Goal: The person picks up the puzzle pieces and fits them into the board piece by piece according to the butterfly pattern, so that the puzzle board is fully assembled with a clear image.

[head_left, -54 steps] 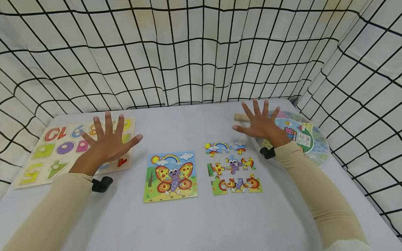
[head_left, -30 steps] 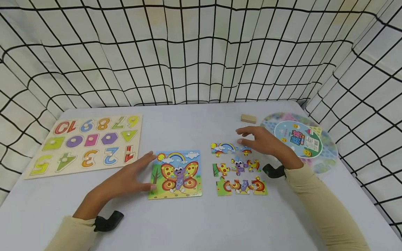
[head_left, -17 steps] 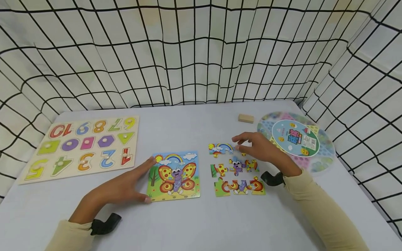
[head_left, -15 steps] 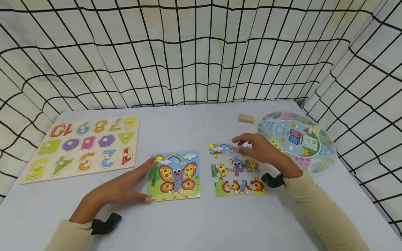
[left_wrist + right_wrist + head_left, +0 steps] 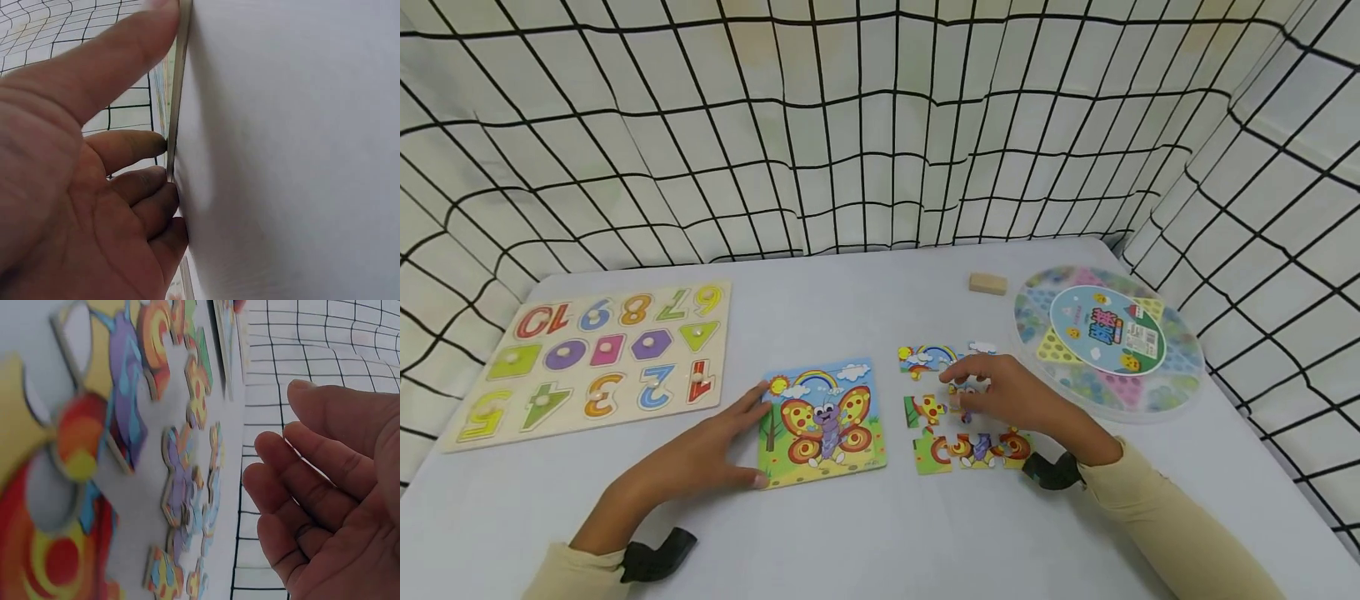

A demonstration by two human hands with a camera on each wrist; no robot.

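Note:
A square butterfly picture board lies on the white table in the head view. My left hand rests along its left side, fingers at the upper part and thumb by the near corner. From the left wrist view, the thumb and fingertips of the left hand meet the board's thin edge. Several loose butterfly puzzle pieces lie in rough rows to the right. Over the middle row hovers my right hand, fingers loosely bent, hiding some pieces. Nothing shows between the fingers of the right hand in the right wrist view.
At the left lies a wooden number and shape board. A small wooden block sits farther back, near a round clear case with a blue label. Black netting over white cloth walls the table's back and sides.
Both hands came down from spread above the table, the left to the picture board, the right to the pieces. Since half a second ago the right hand moved nearer, and the board turned slightly.

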